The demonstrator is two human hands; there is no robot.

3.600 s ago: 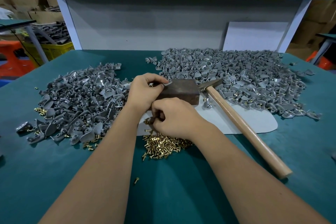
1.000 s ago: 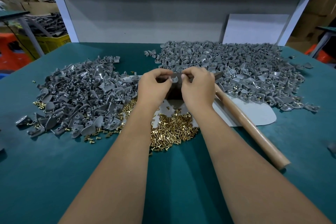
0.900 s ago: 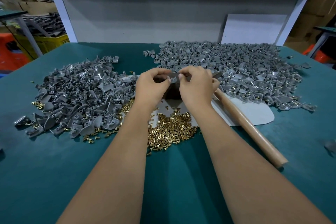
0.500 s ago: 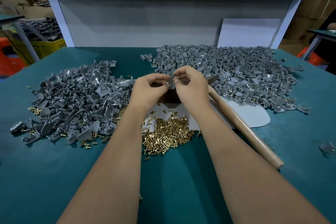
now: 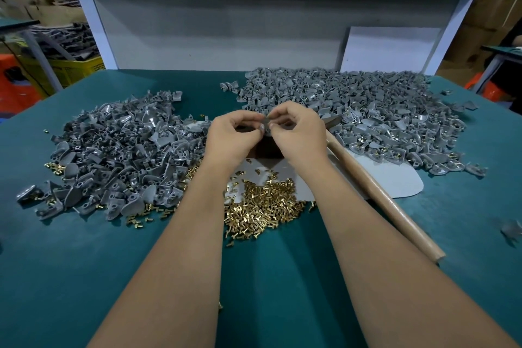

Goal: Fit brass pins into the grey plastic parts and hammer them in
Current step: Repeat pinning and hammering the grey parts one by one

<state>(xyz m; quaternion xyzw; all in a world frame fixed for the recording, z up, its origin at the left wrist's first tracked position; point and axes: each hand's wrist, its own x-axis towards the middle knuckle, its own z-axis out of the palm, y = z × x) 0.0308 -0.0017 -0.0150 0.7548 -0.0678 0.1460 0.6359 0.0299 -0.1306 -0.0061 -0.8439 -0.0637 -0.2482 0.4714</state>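
A small grey part [image 5: 265, 123] is being pinched between the curled fingers of the left hand [image 5: 232, 137] and the right hand [image 5: 299, 133], held together above a dark block [image 5: 267, 150] at the middle of the green bench [image 5: 84, 277]. Whether a pin is being held there cannot be told. Brass pins [image 5: 262, 206] are lying heaped just near of the block. Grey parts are being kept in a left pile [image 5: 113, 150] and a far right pile [image 5: 367, 110]. A hammer's wooden handle [image 5: 381, 198] is lying right of the hands.
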